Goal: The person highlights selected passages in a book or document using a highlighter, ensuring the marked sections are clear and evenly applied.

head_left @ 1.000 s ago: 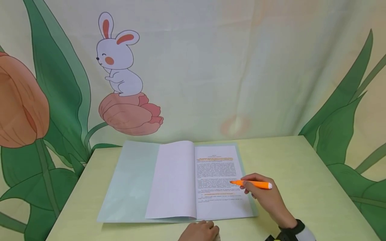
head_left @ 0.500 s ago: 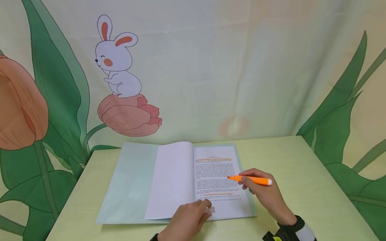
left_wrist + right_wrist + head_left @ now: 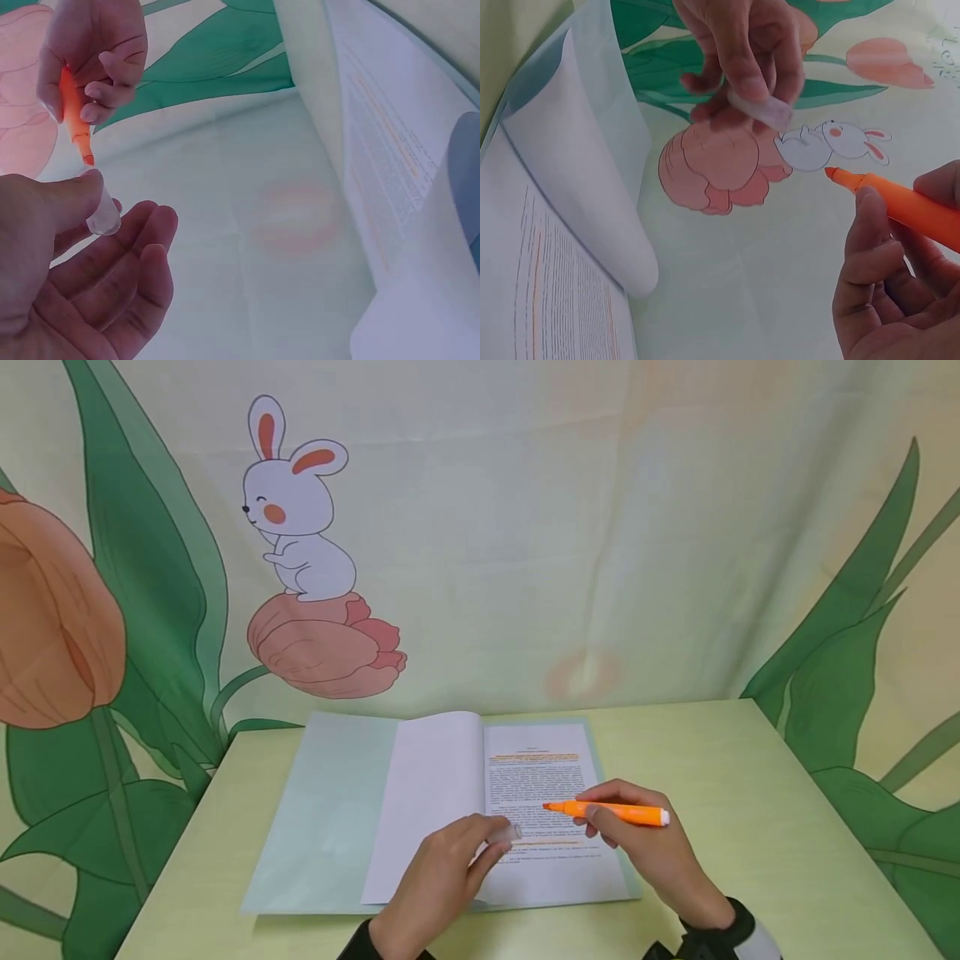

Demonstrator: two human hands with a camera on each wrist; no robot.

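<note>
My right hand (image 3: 648,835) pinches an uncapped orange highlighter (image 3: 618,812), its orange tip pointing left. Between thumb and fingers of my left hand (image 3: 442,868) is a clear cap (image 3: 507,834). Both hands are above the open document, and tip and cap face each other with a small gap in the head view. In the left wrist view the cap (image 3: 103,214) lies close below the highlighter's tip (image 3: 88,159). The right wrist view shows the highlighter (image 3: 900,201) apart from the cap (image 3: 761,111). The printed page (image 3: 555,881) has orange-marked lines near its top and lower down.
The document's pale green cover (image 3: 322,827) lies spread at the left, with a turned white page (image 3: 427,785) beside it. All of this rests on a light yellow-green table (image 3: 712,760). Behind stands a curtain (image 3: 480,543) printed with a rabbit, tulips and leaves.
My left hand has come up from the table's front edge over the page, carrying the cap toward the highlighter. My right hand has shifted slightly left with the highlighter.
</note>
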